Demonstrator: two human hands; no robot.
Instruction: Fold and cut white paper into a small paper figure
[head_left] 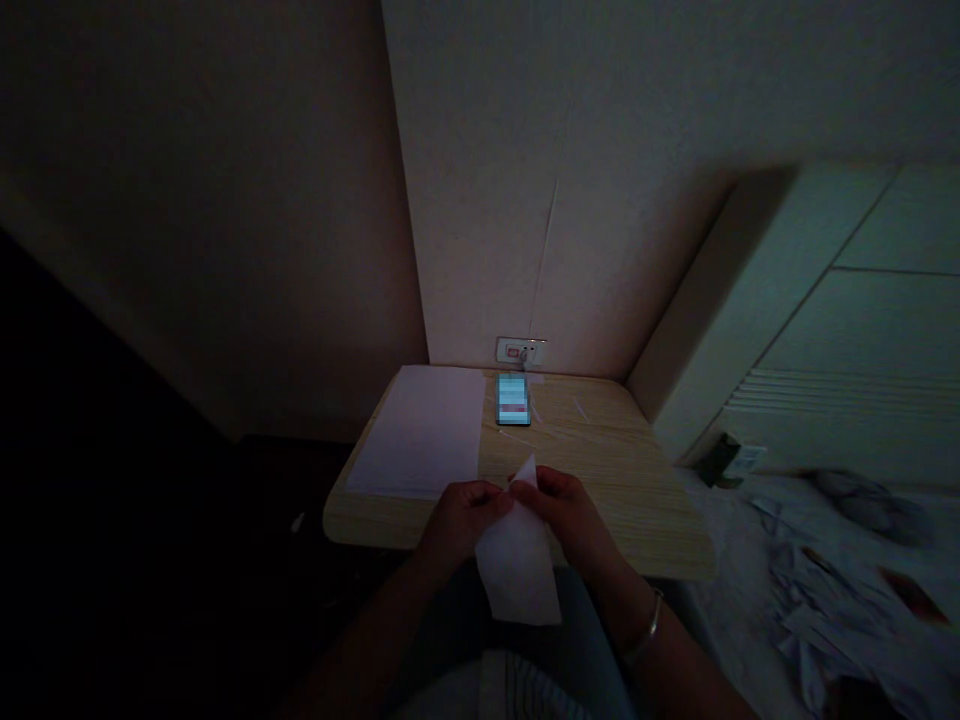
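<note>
A white sheet of paper (517,570) hangs between my hands over the table's front edge, its top narrowing to a point. My left hand (466,515) pinches its upper left side with thumb and fingertips. On the other side my right hand (561,505) grips the paper just below the tip, thumb in front and fingers behind. The two thumbs almost meet. Just beyond them, a phone (513,400) with a lit, blurred screen lies on the wooden table (615,470). Left of the phone lies a stack of white paper (427,430).
Thin paper strips (581,409) lie scattered right of the phone. A wall socket (521,351) with a plug sits just above the table's back edge. At the right, a bed (739,590) holds papers, a dark green box (718,460) and crumpled cloth (874,505). The light is dim.
</note>
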